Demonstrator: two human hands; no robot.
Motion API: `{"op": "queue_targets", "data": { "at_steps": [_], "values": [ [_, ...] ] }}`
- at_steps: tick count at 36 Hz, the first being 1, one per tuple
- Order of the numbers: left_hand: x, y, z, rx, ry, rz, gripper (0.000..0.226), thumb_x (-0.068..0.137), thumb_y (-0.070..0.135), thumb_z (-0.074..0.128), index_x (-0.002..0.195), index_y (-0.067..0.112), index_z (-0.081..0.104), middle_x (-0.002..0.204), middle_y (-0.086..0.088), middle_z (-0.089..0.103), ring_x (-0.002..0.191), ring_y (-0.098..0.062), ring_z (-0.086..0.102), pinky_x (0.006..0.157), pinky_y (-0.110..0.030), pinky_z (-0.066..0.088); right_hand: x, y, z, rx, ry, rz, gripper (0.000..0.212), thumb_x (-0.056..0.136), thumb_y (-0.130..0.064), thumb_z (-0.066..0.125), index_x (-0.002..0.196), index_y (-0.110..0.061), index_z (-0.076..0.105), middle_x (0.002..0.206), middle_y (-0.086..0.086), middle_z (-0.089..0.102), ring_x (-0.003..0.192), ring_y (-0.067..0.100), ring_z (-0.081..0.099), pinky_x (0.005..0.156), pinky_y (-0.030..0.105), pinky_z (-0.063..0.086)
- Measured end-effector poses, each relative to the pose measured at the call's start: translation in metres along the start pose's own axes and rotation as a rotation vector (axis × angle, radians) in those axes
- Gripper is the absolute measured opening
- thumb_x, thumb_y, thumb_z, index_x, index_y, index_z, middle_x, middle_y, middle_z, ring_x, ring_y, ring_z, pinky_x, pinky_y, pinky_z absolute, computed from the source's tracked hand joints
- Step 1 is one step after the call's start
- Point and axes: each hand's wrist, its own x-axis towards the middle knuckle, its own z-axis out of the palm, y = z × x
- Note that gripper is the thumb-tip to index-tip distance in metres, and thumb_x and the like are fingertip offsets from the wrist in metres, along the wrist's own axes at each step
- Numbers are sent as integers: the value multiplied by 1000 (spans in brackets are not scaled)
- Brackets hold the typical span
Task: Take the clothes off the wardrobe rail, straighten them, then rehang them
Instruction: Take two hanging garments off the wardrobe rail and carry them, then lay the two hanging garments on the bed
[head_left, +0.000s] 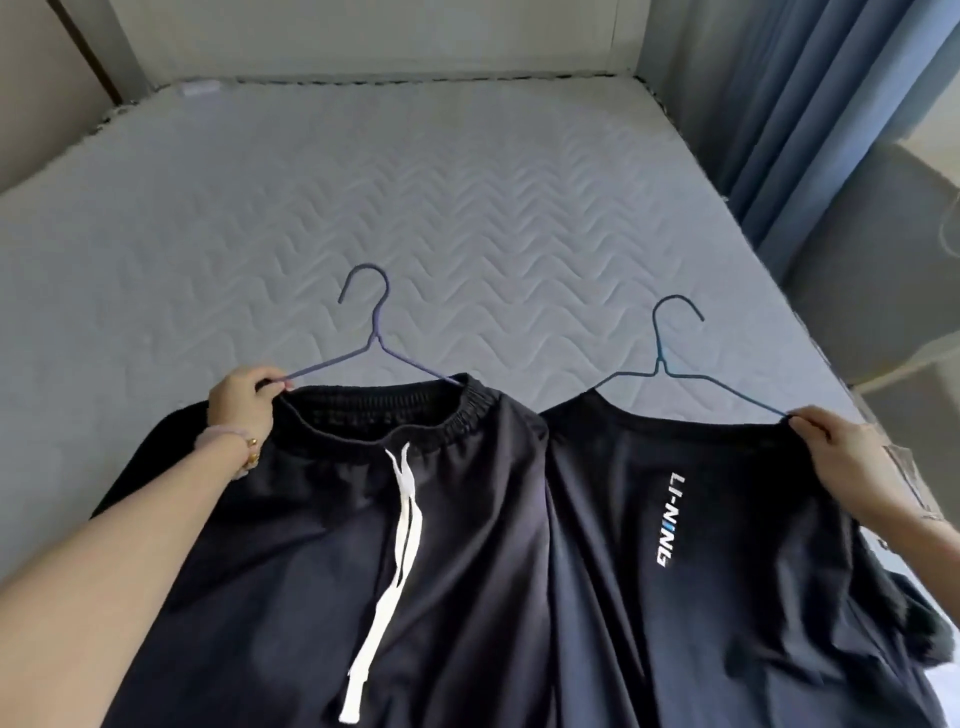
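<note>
- A purple wire hanger (374, 332) is carrying black shorts (311, 545); one arm is running inside the elastic waistband while the hook is lying flat, pointing away from the person.
- A blue wire hanger (662, 358) is sitting inside the neck of a dark T-shirt (727, 571), its hook also lying flat on the bed.
- The left hand (244, 397) is pinching the left tip of the purple hanger together with the waistband edge, fingers curled; a pale bracelet (228, 436) is circling that wrist.
- The right hand (836, 447) is pinching the T-shirt's shoulder at the right tip of the blue hanger, thumb and fingertips pressed together.
- A white drawstring (402, 519) is trailing down the front of the shorts.
- Both garments are lying side by side, edges touching, on a bare grey quilted mattress (415, 197), with their lower parts running out of view toward the person.
- Blue curtains (779, 104) are hanging along the right side of the bed, and a pale wall (363, 36) is standing behind its far end.
- White and blue lettering (670, 519) on the T-shirt is reading "LI-NING", running lengthwise down the cloth.
</note>
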Motion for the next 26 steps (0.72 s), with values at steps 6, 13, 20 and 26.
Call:
{"op": "queue_targets", "data": {
  "at_steps": [6,13,20,26],
  "values": [
    [-5,-20,25,125,-300,-67,47,97,12,53,142,7,44,149,-15,44,136,-33,43,113,-36,32,5,0,48,-32,-150,77,42,93,-20,51,134,-15,48,132,16,54,121,37,46,104,42,32],
    [-62,-17,-11,-70,-436,-139,26,95,12,56,119,10,65,120,-12,68,118,-25,59,97,-28,41,-44,-39,44,134,-306,152,19,86,-21,57,102,-29,64,82,-7,72,85,24,65,80,36,49],
    [-165,6,-99,-443,-449,-361,21,100,10,46,112,8,63,112,-15,67,101,-25,61,88,-33,44,-167,-105,-14,549,-557,294,17,94,-10,50,101,-12,65,85,13,69,72,21,60,63,23,45],
    [-300,-4,-169,-648,-375,-641,20,100,12,45,105,11,64,97,-9,69,95,-26,65,86,-35,51,-293,-100,-55,487,-878,338,9,90,-10,57,94,-9,65,73,9,70,61,17,61,57,23,40]
  ]
}}
